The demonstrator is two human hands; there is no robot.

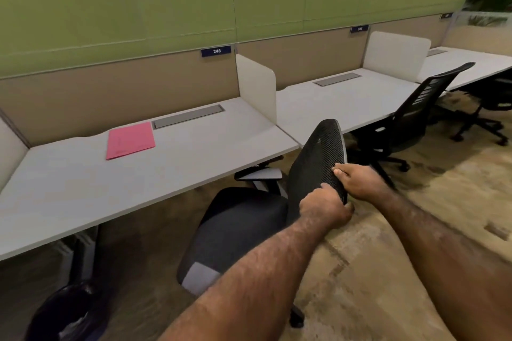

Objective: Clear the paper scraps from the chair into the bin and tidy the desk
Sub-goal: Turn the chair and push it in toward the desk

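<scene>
- Now we have both hands on the chair [249,230]: the left hand [324,209] is closed around the lower edge of the mesh backrest [315,163], and the right hand [357,180] pinches the same edge just above it, fingers curled on the rim.
- Our chair stands just off the desk [138,188], turned side-on, its seat partly under the desk edge.
- We see no paper scraps on the seat; the dark cushion looks bare from here.
- The bin [69,310], lined with a black bag, sits on the floor under the desk at lower left, near the chair.
- A pink folder [130,140] lies flat on the desk, well apart from our hands.
- We judge the chair fairly heavy but easy to roll and swivel; the mesh gives under pressure, so the stiff frame rim is the place to hold.
- The folder should be light and thin; lifting it by an edge would suit.
</scene>
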